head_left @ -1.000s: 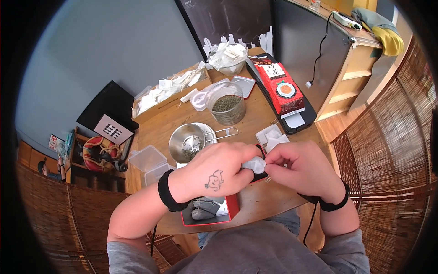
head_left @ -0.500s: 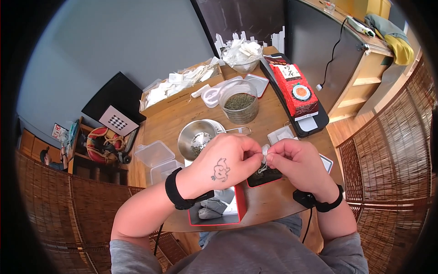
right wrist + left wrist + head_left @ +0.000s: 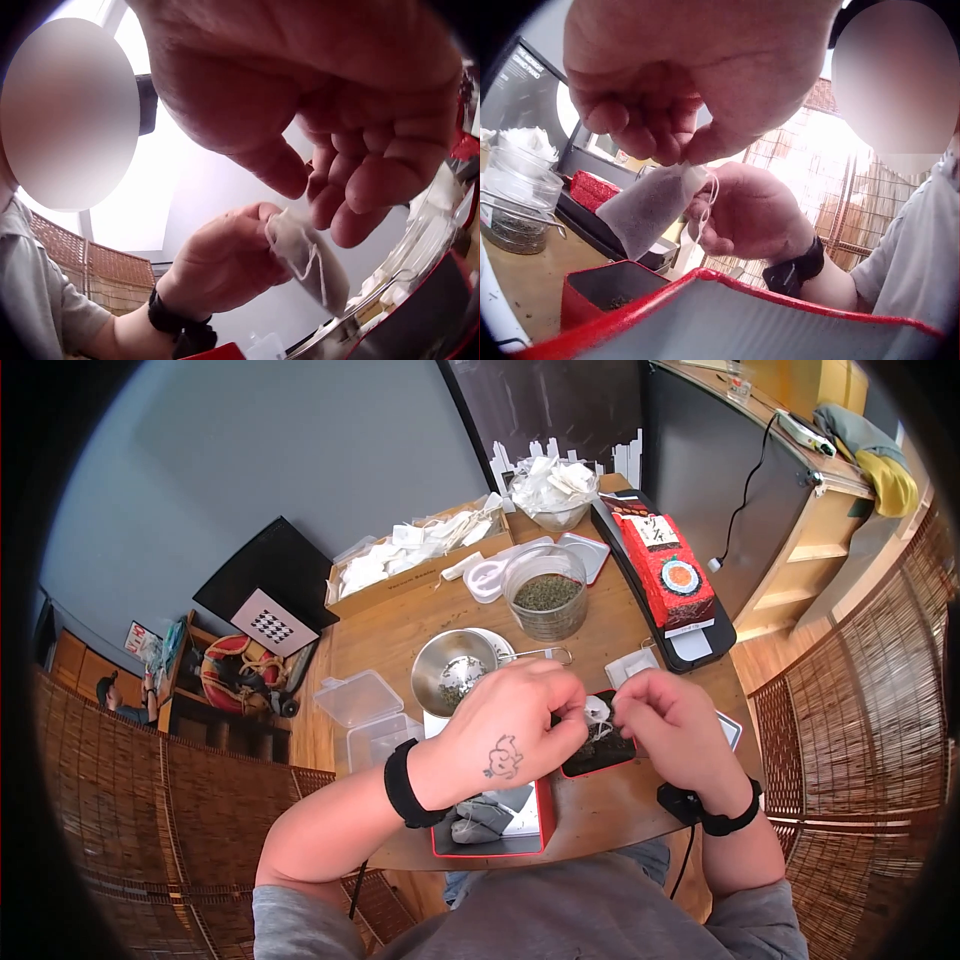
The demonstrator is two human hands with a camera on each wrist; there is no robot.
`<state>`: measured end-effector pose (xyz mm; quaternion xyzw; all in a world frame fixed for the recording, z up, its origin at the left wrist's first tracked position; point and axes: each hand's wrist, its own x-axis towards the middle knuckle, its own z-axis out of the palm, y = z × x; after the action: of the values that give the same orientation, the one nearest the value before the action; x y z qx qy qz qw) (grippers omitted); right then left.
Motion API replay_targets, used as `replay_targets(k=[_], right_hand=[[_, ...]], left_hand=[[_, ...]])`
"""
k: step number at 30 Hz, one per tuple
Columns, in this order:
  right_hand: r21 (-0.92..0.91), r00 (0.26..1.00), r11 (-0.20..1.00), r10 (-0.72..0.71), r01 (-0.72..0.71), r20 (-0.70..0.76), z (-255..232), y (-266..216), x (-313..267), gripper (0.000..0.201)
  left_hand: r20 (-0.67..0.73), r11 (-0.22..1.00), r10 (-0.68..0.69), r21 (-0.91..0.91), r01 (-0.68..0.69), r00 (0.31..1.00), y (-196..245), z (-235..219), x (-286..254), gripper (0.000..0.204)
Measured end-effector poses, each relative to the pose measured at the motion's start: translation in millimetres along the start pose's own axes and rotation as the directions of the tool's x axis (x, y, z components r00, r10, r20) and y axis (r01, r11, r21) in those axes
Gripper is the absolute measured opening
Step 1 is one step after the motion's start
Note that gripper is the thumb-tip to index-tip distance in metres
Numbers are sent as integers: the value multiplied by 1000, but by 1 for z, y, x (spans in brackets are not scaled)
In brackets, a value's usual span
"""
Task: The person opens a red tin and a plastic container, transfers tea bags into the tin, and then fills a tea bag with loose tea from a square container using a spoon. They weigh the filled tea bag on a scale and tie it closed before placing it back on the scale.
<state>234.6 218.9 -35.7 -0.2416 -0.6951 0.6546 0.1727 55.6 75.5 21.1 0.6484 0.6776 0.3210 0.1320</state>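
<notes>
My left hand [image 3: 515,720] pinches a filled tea bag [image 3: 645,206] by its gathered top, so the pouch hangs at a slant below the fingertips. A white string [image 3: 321,277] loops down beside the pouch. My right hand [image 3: 680,725] is right beside the bag's top, fingers loosely curled, with nothing visible between thumb and fingers. Under both hands stands a small red tin [image 3: 577,307] with dark loose tea in it. Nearer my body is a larger red box [image 3: 546,822] holding several filled tea bags [image 3: 477,818].
A steel pan [image 3: 450,665] with tea leaves sits on a white scale. Behind are a jar of tea [image 3: 548,610], a cardboard box [image 3: 430,578] of empty bags and a bowl [image 3: 556,510] of more. A red tea packet [image 3: 672,570] lies on a black appliance at right.
Both hands pinched the bag's top together half a second ago; now my right hand has drawn a little away to the right. The head view has turned, shifting the table rightward.
</notes>
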Motion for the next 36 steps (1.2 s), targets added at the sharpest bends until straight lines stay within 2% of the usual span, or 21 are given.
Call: replay_targets(k=[2,4,5,7,8,12,14,20,22,23,25,27,29,31,36], right_hand=[[-8,997,999,-54,53,-51,1,-7,-3,13],[-250,965,936,-262,249,-20,2,-27,-9,12],[-251,965,936,-261,247,-24,4,-28,-8,12],[-539,907,740,-403,403,124,6,-29,-5,13],[-532,941,778,-306,335,144,6,-30,-5,15],[-449,957,845,-267,289,115,8,-25,-6,15],[-368,986,914,-161,168,52,8,-27,-7,10],[-400,984,899,-172,176,46,10,-19,-12,15],[-408,987,899,-158,161,40,12,-22,-13,15],[-415,989,898,-142,143,33,12,-23,-13,15],[-386,990,911,-138,142,38,14,-22,-13,15],[-355,989,923,-138,144,43,15,-22,-12,16],[-255,998,965,-42,54,55,13,-21,-12,16],[-253,997,965,-57,68,50,11,-20,-12,16],[-290,996,953,-77,84,37,7,-13,-11,16]], left_hand=[[4,1000,-8,14,8,1000,-2,-1,-3,7],[46,997,49,59,-51,998,-4,-2,-4,6],[49,997,51,57,-54,998,-4,-1,-4,6],[55,990,103,90,-108,993,-3,0,-5,7],[55,990,106,87,-110,993,-3,1,-6,7],[56,980,131,145,-138,990,-3,1,-12,6],[56,975,139,167,-147,989,-2,0,-16,6],[17,973,137,187,-137,990,-2,0,-22,7],[-82,974,136,193,-118,987,3,-4,-23,11],[-83,974,136,193,-118,987,4,-3,-23,11],[-30,936,303,200,-291,953,5,-1,-25,16],[1,936,267,237,-259,964,3,-2,-25,17],[38,934,233,270,-235,972,2,-3,-23,18],[104,918,217,315,-239,971,0,-5,-22,15],[120,909,232,328,-259,965,5,-8,-19,13]])
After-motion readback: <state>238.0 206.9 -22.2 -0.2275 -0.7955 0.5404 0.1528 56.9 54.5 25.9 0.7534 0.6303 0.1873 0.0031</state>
